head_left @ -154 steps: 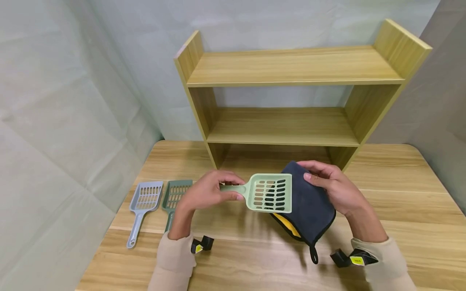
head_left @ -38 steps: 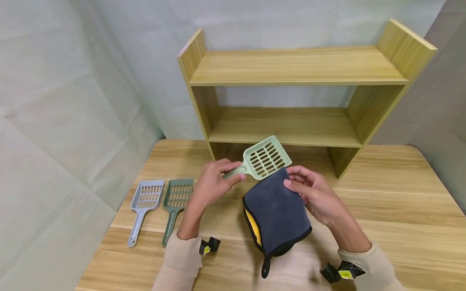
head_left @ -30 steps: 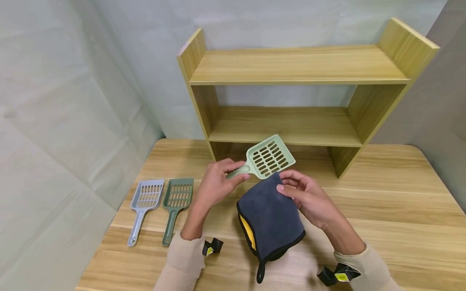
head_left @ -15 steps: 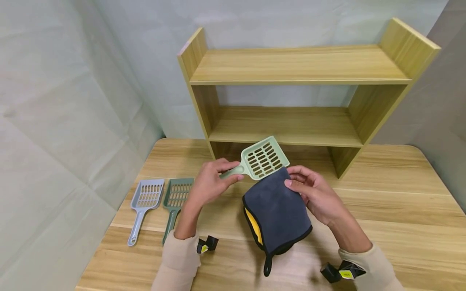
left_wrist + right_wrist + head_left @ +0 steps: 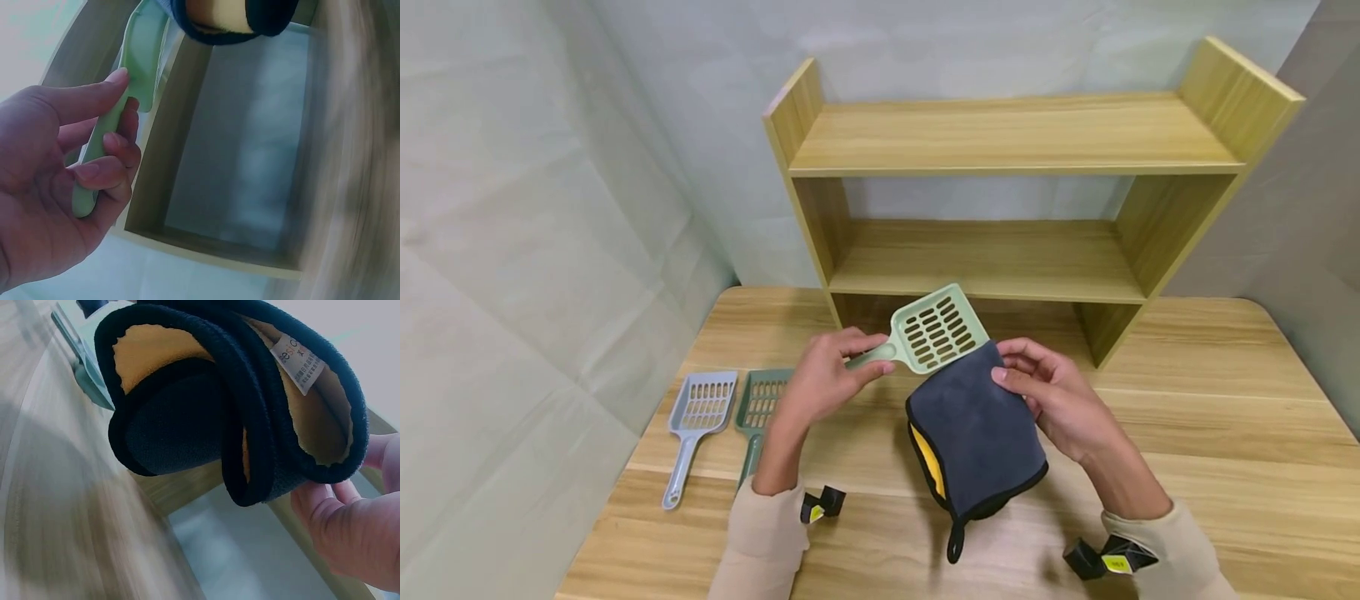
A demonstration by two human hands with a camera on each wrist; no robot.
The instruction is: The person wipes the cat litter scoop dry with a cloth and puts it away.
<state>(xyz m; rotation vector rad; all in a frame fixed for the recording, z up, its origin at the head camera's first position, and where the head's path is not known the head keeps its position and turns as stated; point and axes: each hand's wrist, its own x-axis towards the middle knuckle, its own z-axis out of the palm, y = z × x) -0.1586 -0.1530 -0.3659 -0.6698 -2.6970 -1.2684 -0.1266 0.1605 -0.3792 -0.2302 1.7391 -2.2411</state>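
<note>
My left hand [image 5: 829, 377] pinches the handle of a light green litter scoop [image 5: 904, 350], whose slotted pan tilts up to the right. In the left wrist view, fingers and thumb curl round the scoop's handle [image 5: 103, 137]. With my right hand [image 5: 1060, 404] I grip the upper corner of a folded microfibre cloth [image 5: 981, 429], dark grey with a yellow inside, black edging and a hanging loop. The cloth's top edge lies against the lower edge of the scoop's pan. Its layered folds and a white label [image 5: 299, 361] show in the right wrist view.
A grey-blue litter scoop [image 5: 687, 450] lies on the wooden table [image 5: 1210, 450] at the left. Beside it, a dark green scoop [image 5: 752, 446] is partly hidden by my left arm. A wooden shelf unit [image 5: 1000, 133] stands at the back, behind my hands.
Since the earliest frame, the scoop has turned from level to tilted, and the cloth has moved from behind its pan to its lower edge. Lately the cloth shifts left, then right along the edge.
</note>
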